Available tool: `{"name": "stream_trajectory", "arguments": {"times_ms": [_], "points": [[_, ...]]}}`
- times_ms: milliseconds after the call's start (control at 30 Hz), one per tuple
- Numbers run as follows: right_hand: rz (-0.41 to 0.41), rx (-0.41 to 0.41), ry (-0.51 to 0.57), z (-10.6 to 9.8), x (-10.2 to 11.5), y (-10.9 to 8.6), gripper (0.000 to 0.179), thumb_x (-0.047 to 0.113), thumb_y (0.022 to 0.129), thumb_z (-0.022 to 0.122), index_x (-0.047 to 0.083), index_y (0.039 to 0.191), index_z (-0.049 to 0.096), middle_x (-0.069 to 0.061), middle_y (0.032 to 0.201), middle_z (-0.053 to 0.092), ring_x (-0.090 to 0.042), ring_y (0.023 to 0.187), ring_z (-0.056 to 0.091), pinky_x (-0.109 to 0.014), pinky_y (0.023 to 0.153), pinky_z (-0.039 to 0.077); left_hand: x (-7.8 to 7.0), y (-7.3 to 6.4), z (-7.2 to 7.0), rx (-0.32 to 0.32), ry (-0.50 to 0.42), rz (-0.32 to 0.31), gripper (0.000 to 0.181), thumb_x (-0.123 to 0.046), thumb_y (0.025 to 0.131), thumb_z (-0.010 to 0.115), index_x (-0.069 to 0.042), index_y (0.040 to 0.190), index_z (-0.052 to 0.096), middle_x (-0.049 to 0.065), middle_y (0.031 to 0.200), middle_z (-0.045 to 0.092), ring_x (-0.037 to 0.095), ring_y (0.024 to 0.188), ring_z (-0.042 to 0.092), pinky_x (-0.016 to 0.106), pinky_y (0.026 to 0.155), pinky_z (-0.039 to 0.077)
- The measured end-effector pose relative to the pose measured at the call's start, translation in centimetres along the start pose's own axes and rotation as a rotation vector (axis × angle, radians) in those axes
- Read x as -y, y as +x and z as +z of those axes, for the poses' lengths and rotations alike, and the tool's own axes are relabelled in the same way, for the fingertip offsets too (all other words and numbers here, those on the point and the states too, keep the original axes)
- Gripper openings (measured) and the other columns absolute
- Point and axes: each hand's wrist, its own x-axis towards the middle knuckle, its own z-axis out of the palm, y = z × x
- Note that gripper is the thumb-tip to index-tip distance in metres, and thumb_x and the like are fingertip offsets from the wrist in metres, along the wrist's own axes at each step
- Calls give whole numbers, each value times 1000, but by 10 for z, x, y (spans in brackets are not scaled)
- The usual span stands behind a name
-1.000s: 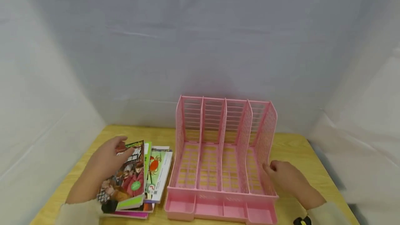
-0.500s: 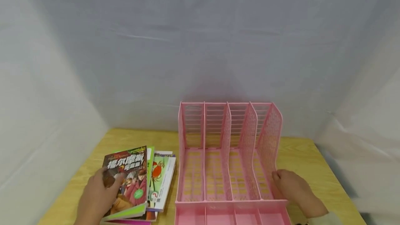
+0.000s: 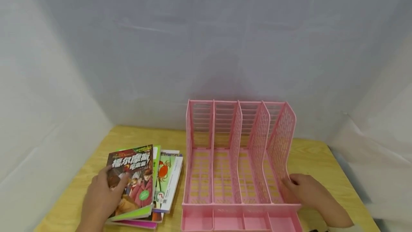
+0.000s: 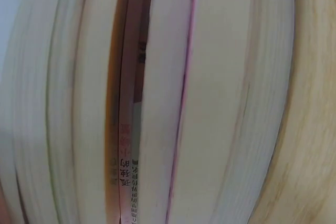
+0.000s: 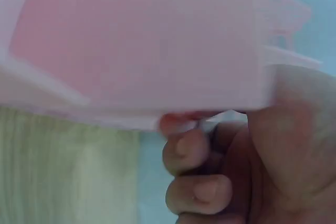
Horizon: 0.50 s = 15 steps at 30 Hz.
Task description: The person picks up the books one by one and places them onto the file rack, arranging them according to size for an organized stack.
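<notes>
While the head view gives me the whole width of the pink rack [image 3: 238, 209] on the wooden table [image 3: 310, 156], with the pile of books [image 3: 170, 185] at its left, the left wrist view shows what is hidden there: the page edges and a few printed spines [image 4: 126, 145] of this pile, layer upon layer. The right wrist view shows, below a pink panel, the curled fingers [image 5: 202, 195] of my right hand [image 3: 307, 189], mostly hidden from above; with the thumb they pinch the right side wall of the rack, near its front.

Compared with one second ago, the front trays [image 3: 228, 221] are now cut by the lower border of the head view. My left hand [image 3: 101, 196] has come down from the title of the top book [image 3: 140, 183], so its white characters now show. The left thumb lies on the cover and the index finger, spread away from it, is at the left edge; the other fingertips are hidden, so I cannot tell if they pinch.

Between pile and rack, only a narrow strip of wood remains. Left of the pile the wood is wider, up to the slanting table edge. The four slots open upward, between thin dividers.
</notes>
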Motion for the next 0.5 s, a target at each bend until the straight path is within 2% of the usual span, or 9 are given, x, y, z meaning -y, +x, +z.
{"name": "stream_trajectory", "arguments": {"times_ms": [67, 133, 233, 333, 433, 500], "points": [[31, -13, -17, -3, 5, -7, 47, 41, 108, 52, 14, 70, 47, 2, 60, 42, -13, 55, 36, -30, 57, 34, -1, 0, -1, -3, -12, -5, 115, -81, 93, 44, 9, 159, 18, 41, 142, 40, 59, 125, 45, 70, 95, 44], [69, -25, -77, -4, 13, -14, 44, 37, 107, 53, 15, 70, 47, 2, 60, 42, -13, 56, 36, -31, 54, 32, -1, 1, -2, -8, -22, -4, 114, -80, 93, 45, 9, 159, 18, 40, 142, 41, 58, 125, 47, 70, 95, 45], [99, -55, -191, -2, 24, -22, 36, 30, 105, 51, 16, 72, 50, -2, 64, 52, -18, 59, 48, -39, 53, 39, -1, 2, -4, -16, -40, -8, 114, -78, 93, 47, 11, 159, 17, 40, 141, 45, 57, 124, 50, 68, 93, 47], [96, -102, -260, 3, 32, -25, 30, 23, 103, 48, 15, 74, 52, -5, 71, 60, -22, 63, 58, -48, 54, 46, 0, 2, -5, -9, -57, -7, 115, -79, 92, 48, 12, 156, 20, 39, 136, 52, 54, 117, 58, 66, 88, 51], [119, -62, -253, 8, 34, -27, 26, 19, 105, 44, 11, 83, 56, -6, 70, 58, -22, 64, 58, -48, 55, 48, 2, 3, -4, 14, -65, 13, 111, -80, 92, 48, 13, 150, 31, 35, 127, 60, 48, 104, 66, 62, 83, 54], [125, -12, -220, 13, 33, -27, 25, 19, 107, 41, 6, 93, 59, -4, 69, 55, -20, 65, 55, -46, 57, 48, 3, 3, -4, 27, -50, 15, 115, -80, 92, 47, 16, 152, 25, 39, 129, 57, 51, 106, 64, 64, 86, 53]]}}
